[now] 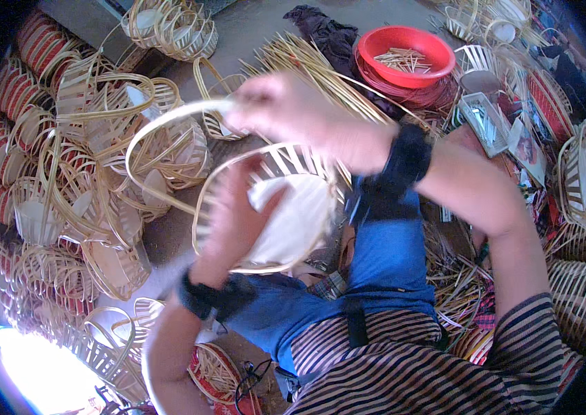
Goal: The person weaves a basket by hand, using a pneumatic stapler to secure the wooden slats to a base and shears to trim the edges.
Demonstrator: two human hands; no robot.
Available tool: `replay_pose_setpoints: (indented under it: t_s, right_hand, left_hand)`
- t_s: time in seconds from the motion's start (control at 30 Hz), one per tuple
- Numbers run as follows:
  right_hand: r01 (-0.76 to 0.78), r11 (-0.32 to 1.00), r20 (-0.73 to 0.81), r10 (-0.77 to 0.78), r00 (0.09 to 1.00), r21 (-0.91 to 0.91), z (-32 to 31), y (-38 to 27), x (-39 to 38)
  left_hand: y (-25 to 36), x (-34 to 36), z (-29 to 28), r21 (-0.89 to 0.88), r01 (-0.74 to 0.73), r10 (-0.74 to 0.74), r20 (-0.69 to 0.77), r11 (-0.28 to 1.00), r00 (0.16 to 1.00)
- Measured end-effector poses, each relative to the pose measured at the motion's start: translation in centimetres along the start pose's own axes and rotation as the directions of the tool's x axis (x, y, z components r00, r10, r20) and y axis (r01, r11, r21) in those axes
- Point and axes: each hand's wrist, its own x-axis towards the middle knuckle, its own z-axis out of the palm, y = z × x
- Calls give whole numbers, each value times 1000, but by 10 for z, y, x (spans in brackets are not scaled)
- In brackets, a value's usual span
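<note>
A woven cane basket (300, 214) with a white bottom is tilted above my lap, its open slatted wall toward me. My left hand (230, 218), blurred by motion, wraps over the basket's left side, its thumb spread toward the white bottom. From that side a pale cane handle strip (134, 149) bows out and curves up to my right hand (272, 107). The right fingers are closed around the upper end of this strip, above the far rim. Motion smears the fingertips, and the strip's end is hidden in the hand.
Heaped finished baskets (92, 152) with arched handles fill the left. Long cane sticks (300, 62) lie ahead, beside a red basin (410, 59) holding short sticks. A plastic tray (486, 121) sits at right, with more baskets (583, 176) beyond. Cane scraps (455, 294) litter the floor beside my lap.
</note>
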Motion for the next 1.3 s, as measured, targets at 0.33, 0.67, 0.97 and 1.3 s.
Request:
replay_pose_setpoints:
  t_s: [0.33,0.67,0.97,1.3]
  right_hand:
    - [-67,907,313,-73,947,415,49,-10,-35]
    - [-279,954,-4,281,960,-107,-83,143,-49]
    - [-476,635,96,655,750,-608,-16,295,-180]
    - [-638,370,63,891,450,-676,32,311,-188]
  left_hand:
    - [-10,-75,41,4,80,-80,143,997,986]
    - [-14,-84,-32,-292,542,-489,239,788,839]
    - [-35,-120,-54,-267,653,-687,-48,709,725]
    - [-27,-125,-59,-276,612,-643,-26,741,766]
